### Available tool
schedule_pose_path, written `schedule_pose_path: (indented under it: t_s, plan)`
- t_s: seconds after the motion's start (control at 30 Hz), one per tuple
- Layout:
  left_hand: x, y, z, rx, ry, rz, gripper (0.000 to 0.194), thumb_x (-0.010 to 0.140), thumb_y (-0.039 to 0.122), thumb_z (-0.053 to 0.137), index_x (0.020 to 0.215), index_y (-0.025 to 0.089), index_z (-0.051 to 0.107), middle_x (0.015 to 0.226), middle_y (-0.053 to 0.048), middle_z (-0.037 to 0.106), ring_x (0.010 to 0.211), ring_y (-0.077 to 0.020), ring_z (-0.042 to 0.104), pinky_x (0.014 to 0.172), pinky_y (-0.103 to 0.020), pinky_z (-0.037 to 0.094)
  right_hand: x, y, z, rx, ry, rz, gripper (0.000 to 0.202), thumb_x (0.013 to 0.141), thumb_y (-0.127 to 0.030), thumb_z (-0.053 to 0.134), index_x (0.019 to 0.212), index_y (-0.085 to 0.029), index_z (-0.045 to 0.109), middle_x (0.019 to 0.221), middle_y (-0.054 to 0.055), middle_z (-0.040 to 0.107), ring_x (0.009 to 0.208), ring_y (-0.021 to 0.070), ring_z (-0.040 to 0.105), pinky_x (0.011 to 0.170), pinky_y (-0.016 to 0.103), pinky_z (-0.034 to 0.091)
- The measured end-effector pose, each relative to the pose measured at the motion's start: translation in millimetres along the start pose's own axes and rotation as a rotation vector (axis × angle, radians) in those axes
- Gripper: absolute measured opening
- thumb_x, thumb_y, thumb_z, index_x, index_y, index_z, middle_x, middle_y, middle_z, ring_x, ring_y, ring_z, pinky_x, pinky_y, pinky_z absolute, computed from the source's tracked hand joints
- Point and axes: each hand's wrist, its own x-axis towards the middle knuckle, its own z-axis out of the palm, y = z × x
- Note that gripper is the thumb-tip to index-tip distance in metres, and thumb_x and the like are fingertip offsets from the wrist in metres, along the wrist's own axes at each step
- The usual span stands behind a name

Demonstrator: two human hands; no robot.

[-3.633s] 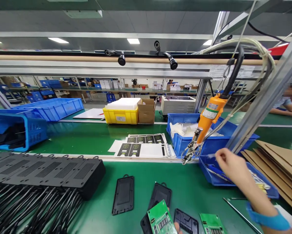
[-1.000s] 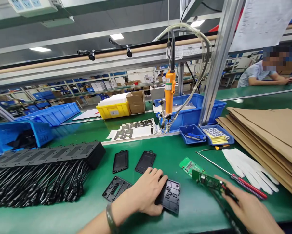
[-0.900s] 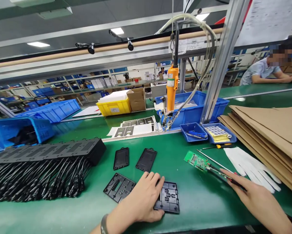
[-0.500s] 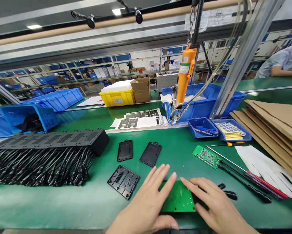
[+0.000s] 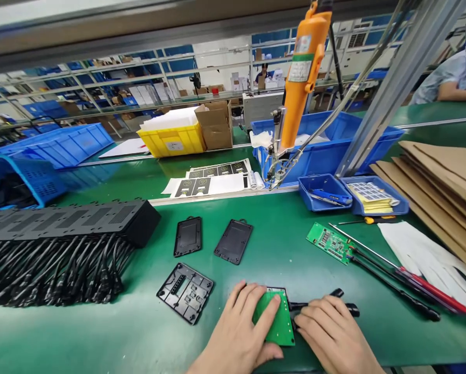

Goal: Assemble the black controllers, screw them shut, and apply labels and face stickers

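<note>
A green circuit board (image 5: 278, 322) lies in front of me, with a thin black rim along its far edge. My left hand (image 5: 243, 324) grips it, fingers over the top and thumb at the near edge. Black cables (image 5: 300, 305) come out of the board's right side. Around one of them, close to the board, my right hand (image 5: 330, 327) is closed; its fingertips partly hide the cable. Left of the board rests a black plastic housing half (image 5: 186, 292), inner side up. Two smaller black covers (image 5: 188, 236) (image 5: 233, 241) lie farther back.
At left stands a row of black cases (image 5: 100, 223) with many cables. A second circuit board with leads (image 5: 330, 242), a red-handled screwdriver (image 5: 431, 291) and white gloves (image 5: 423, 254) lie at right. An orange electric screwdriver (image 5: 301, 72) hangs above blue bins (image 5: 322, 189).
My right hand has moved from the board's edge onto the cable, its fingers closing. My left hand now holds the board, which has turned slightly. The camera view has tilted down.
</note>
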Motion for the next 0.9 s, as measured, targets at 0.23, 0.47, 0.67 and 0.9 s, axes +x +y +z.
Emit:
schedule_pose_path:
  t_s: [0.23,0.47,0.67,0.9]
  plan:
    - [3,-4,-0.9,0.010,-0.059,0.013,0.068,0.083,0.059,0.064,0.132,0.012,0.055,0.118,-0.019,0.063,0.115,-0.0382,0.059,0.096,-0.068,0.048,-8,5,-5,0.022,-0.124,0.008,0.033,0.100,-0.010,0.036,0.103,-0.017,0.068,0.089,0.006,0.069,0.083,0.0178,0.059,0.085,0.036,0.040]
    - [-2,-9,5.4,-0.073,-0.077,0.010,0.076,0.079,0.067,0.061,0.135,0.016,0.053,0.123,-0.019,0.060,0.117,-0.0351,0.058,0.098,-0.062,0.050,-8,2,-5,-0.031,-0.199,0.023,0.040,0.103,-0.018,0.029,0.099,-0.018,0.068,0.082,0.005,0.066,0.071,0.0161,0.055,0.068,0.032,0.037]
    - [-5,-10,11.3,-0.116,-0.031,-0.014,0.088,0.068,0.073,0.068,0.134,0.017,0.051,0.120,-0.018,0.060,0.118,-0.0349,0.057,0.100,-0.064,0.047,12,3,-9,-0.032,-0.173,0.009,0.041,0.104,-0.023,0.030,0.089,-0.021,0.068,0.075,0.002,0.065,0.065,0.0143,0.054,0.062,0.029,0.037]
    - [-4,-8,13.1,-0.145,-0.036,-0.035,0.088,0.064,0.069,0.075,0.130,0.015,0.054,0.120,-0.020,0.060,0.113,-0.0342,0.059,0.097,-0.059,0.051,12,14,-2,-0.068,-0.127,0.027,0.037,0.103,-0.017,0.031,0.094,-0.018,0.067,0.079,0.003,0.066,0.071,0.0139,0.060,0.067,0.026,0.045]
